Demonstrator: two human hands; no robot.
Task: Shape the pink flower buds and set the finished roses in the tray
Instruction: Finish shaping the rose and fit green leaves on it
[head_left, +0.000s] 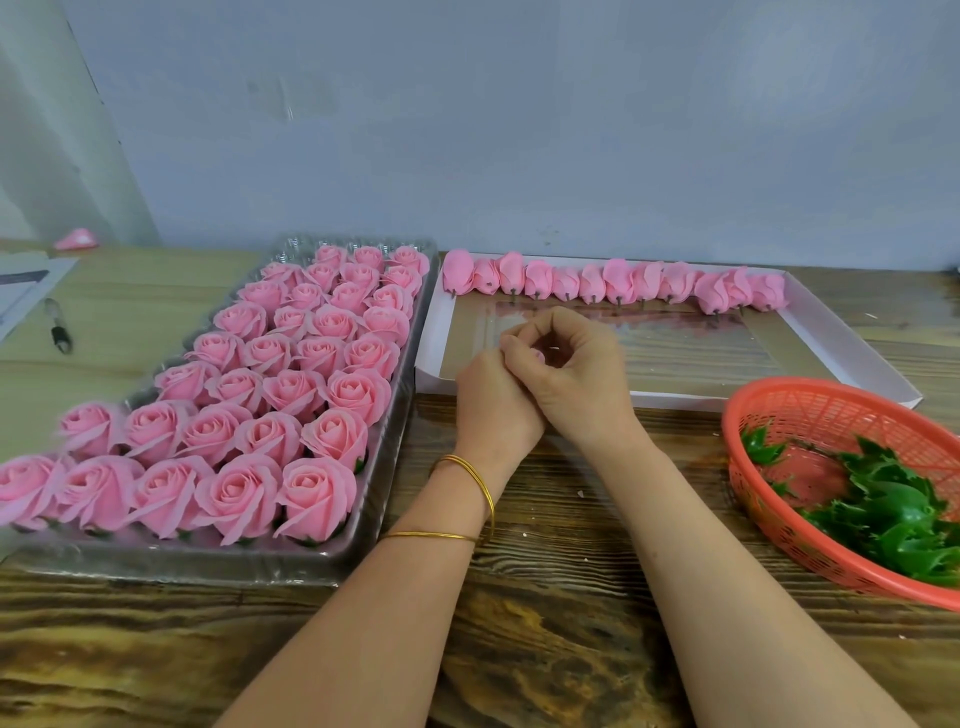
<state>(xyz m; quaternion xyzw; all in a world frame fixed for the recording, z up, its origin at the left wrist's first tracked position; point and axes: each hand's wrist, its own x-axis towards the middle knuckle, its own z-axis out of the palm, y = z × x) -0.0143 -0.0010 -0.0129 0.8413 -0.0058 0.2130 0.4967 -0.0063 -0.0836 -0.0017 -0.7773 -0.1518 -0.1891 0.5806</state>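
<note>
A: Starting close to us: both forearms reach over the wooden table (545, 623), with gold bangles (467, 467) on the left wrist. What do the hands hold?

B: One pink bud (538, 356). The right hand (576, 374) is curled round it, and the left hand (491, 400) is closed on it from the other side, so only a small spot of pink shows between the fingers. It is over the near-left part of the white box (841, 338), not yet in the tray (387, 457).

A: What can go wrong there?

B: I think the petals are thin. If the fingers squeeze too hard, they may crease or tear.

A: And the placing?

B: The tray, just left of the hands, is almost full of finished roses (317, 493). The free cells I can see are at its far end, so a reaching hand may brush the near roses and flatten them.

A: Anything on the right?

B: The red basket (748, 499) of green leaves (883, 509) is near the right forearm, and an elbow could push it. Farther back, the row of buds (618, 283) lies loose along the box's far wall. A knock may roll them.
</note>
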